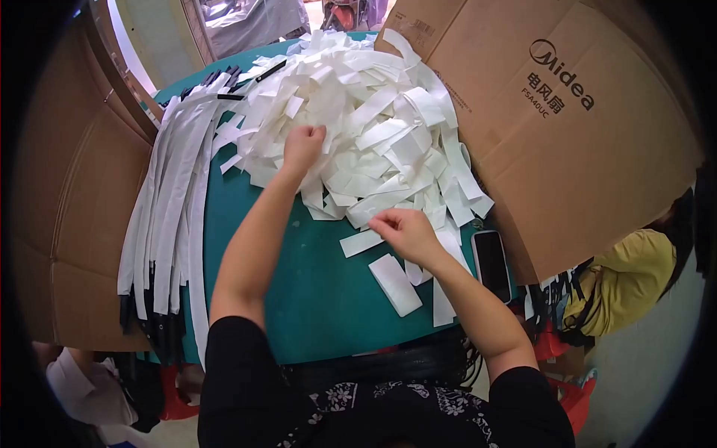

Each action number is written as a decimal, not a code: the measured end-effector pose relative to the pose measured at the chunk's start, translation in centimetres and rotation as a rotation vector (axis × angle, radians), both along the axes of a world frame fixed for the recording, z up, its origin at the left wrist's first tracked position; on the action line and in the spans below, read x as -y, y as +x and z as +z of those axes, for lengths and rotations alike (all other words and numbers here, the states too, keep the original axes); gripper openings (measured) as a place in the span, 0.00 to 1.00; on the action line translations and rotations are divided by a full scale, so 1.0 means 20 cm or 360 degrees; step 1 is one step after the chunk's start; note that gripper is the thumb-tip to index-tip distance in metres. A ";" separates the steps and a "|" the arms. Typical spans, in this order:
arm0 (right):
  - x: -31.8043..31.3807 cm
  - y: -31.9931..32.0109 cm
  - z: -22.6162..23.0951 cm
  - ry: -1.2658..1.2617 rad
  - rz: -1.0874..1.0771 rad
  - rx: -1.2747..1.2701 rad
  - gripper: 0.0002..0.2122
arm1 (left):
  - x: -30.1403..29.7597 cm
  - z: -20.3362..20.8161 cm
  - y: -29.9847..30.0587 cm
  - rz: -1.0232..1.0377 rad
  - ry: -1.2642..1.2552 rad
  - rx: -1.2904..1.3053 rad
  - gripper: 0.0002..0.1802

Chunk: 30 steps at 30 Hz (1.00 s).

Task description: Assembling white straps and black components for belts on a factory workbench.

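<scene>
A large heap of loose white strips (388, 138), probably fabric or paper, covers the far middle of the green table (254, 224). Over the heap's left part is my left hand (302, 149), closed in a fist; whatever it may hold is hidden. My right hand (407, 233) is pinched closed at the heap's near edge, its fingertips against the white pieces. Whether a piece is between them cannot be made out. Just below those fingertips lies a short white strip (360, 244). A small flat white stack (395, 285) sits nearer to me.
Long white strips with dark ends (175, 194) hang over the table's left side. Cardboard stands at the left (71, 187) and right (590, 142). A phone (491, 265) lies at the right edge. People sit beyond both cardboard sides, one in a yellow top (631, 280).
</scene>
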State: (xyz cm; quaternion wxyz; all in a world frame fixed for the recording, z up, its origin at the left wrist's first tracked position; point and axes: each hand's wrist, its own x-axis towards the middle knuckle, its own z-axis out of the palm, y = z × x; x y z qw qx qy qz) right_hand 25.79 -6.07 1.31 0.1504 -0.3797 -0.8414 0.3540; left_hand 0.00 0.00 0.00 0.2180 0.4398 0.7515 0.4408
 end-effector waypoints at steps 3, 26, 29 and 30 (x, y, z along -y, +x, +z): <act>-0.04 -0.09 0.04 -0.0889 -0.0119 -0.0697 0.14 | 0.34 0.10 0.06 -0.0457 -0.0069 0.1187 0.11; 0.83 0.02 -0.17 -0.1570 0.0118 -0.0562 0.09 | 1.66 -0.18 0.61 -0.0192 0.0157 0.1779 0.15; 0.90 0.06 -0.18 -0.1561 0.0119 -0.0488 0.10 | 1.74 -0.19 0.65 -0.0319 0.0051 0.1828 0.14; 0.93 0.07 -0.19 -0.1626 0.0097 -0.0477 0.10 | 1.76 -0.20 0.66 -0.0352 0.0057 0.1830 0.13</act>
